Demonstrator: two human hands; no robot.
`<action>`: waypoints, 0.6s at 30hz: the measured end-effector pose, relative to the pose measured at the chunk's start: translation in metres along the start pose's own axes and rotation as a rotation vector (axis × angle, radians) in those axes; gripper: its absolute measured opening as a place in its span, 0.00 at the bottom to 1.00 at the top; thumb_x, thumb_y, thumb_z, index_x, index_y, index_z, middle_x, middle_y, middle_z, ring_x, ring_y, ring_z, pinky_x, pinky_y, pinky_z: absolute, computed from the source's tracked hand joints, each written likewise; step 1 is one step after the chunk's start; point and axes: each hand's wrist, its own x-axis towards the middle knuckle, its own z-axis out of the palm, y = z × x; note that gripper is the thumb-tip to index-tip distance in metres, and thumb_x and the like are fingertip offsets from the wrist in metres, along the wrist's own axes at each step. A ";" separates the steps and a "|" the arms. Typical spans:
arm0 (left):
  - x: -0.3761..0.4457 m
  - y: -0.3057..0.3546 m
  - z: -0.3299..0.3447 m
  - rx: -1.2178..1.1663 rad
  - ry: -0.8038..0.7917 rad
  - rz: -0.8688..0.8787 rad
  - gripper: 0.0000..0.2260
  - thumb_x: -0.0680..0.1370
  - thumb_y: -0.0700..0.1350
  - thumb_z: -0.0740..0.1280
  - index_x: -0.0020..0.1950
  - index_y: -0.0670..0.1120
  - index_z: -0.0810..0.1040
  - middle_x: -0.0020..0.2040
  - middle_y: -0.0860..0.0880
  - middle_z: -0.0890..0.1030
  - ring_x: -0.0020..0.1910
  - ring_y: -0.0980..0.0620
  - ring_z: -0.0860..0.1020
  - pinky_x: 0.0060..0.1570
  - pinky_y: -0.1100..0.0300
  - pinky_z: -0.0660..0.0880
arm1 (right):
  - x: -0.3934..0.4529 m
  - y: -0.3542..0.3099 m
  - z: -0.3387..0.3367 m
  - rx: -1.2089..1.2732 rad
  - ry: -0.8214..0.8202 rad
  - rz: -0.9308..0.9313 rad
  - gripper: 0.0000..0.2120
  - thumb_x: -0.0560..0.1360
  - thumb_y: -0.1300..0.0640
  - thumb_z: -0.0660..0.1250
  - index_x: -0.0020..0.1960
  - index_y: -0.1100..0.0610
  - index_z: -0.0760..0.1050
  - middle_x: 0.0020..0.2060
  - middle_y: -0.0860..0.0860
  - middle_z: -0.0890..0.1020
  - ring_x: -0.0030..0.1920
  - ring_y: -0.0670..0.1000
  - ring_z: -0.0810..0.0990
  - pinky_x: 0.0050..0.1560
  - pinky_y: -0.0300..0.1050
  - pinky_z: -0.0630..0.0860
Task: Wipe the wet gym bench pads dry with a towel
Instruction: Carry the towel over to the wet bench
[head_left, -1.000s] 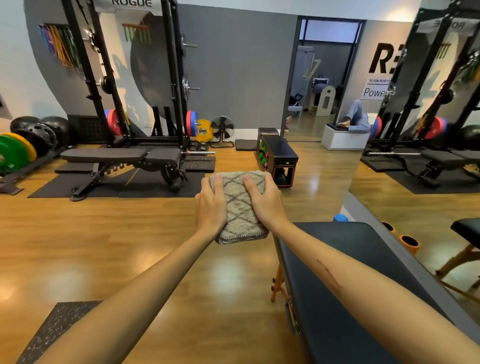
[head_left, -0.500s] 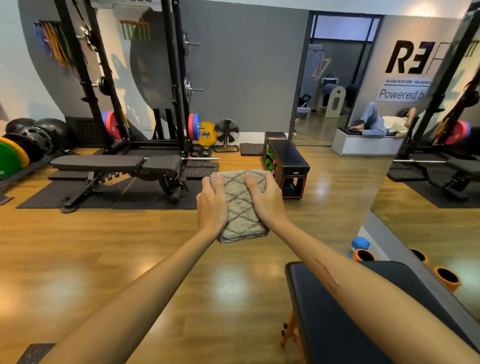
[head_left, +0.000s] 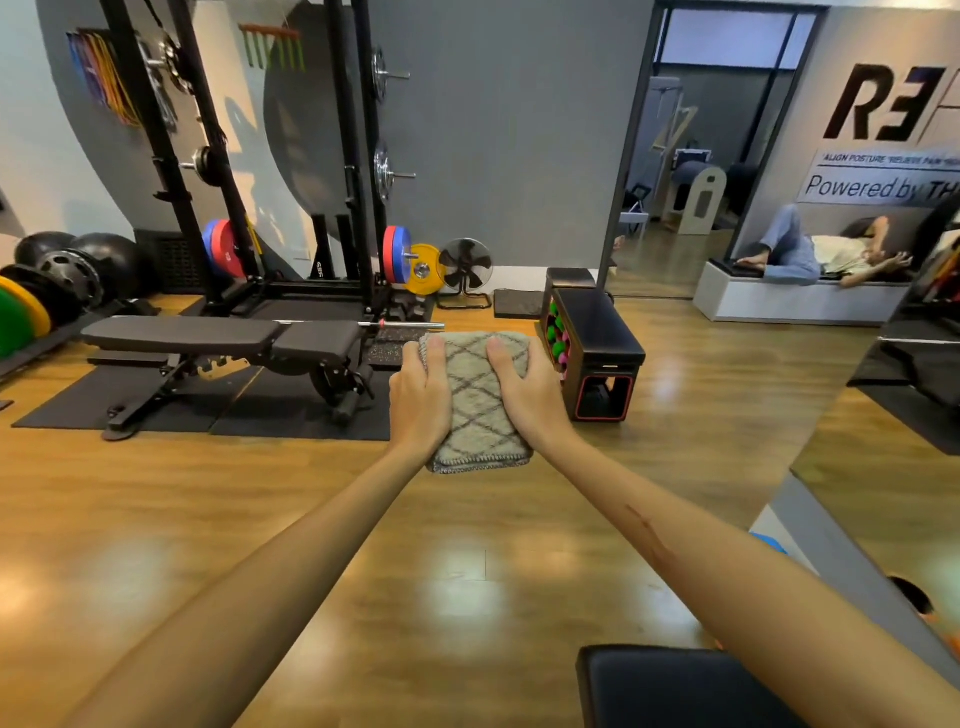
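A folded beige towel (head_left: 480, 402) with a dark diamond pattern is held out in front of me at arm's length. My left hand (head_left: 420, 397) grips its left edge and my right hand (head_left: 530, 397) grips its right edge. A black adjustable gym bench (head_left: 218, 335) stands flat on dark mats at the left, under the squat rack, well beyond the towel. The corner of another black padded bench (head_left: 670, 686) shows at the bottom right, under my right forearm.
A black squat rack (head_left: 358, 156) with coloured weight plates stands behind the bench. A black box stool (head_left: 597, 348) with coloured dumbbells sits right of the towel. A mirror wall (head_left: 883, 415) runs along the right. A person lies on a white platform (head_left: 795, 299) at the far right.
The view has moved forward and turned left: the near padded bench has slid down to the bottom right corner and the rack bench looks closer. Both hands keep the same hold on the towel.
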 end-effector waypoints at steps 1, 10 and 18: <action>0.014 -0.004 0.010 0.000 -0.003 0.009 0.17 0.83 0.56 0.51 0.53 0.45 0.72 0.45 0.49 0.77 0.49 0.49 0.75 0.46 0.54 0.67 | 0.016 0.008 0.000 0.003 0.006 0.003 0.14 0.80 0.44 0.63 0.55 0.54 0.73 0.46 0.43 0.79 0.46 0.37 0.77 0.45 0.31 0.71; 0.169 -0.044 0.089 -0.044 -0.075 0.058 0.16 0.83 0.55 0.52 0.55 0.45 0.72 0.44 0.52 0.75 0.49 0.49 0.74 0.47 0.56 0.65 | 0.174 0.070 0.021 -0.002 0.082 0.014 0.14 0.80 0.44 0.63 0.57 0.53 0.72 0.47 0.42 0.79 0.49 0.38 0.77 0.46 0.27 0.70; 0.292 -0.072 0.172 -0.040 -0.160 0.081 0.15 0.83 0.55 0.52 0.52 0.46 0.72 0.47 0.46 0.77 0.50 0.45 0.75 0.50 0.51 0.69 | 0.302 0.130 0.021 -0.050 0.200 0.049 0.17 0.78 0.39 0.62 0.57 0.51 0.72 0.50 0.47 0.81 0.52 0.46 0.79 0.56 0.47 0.76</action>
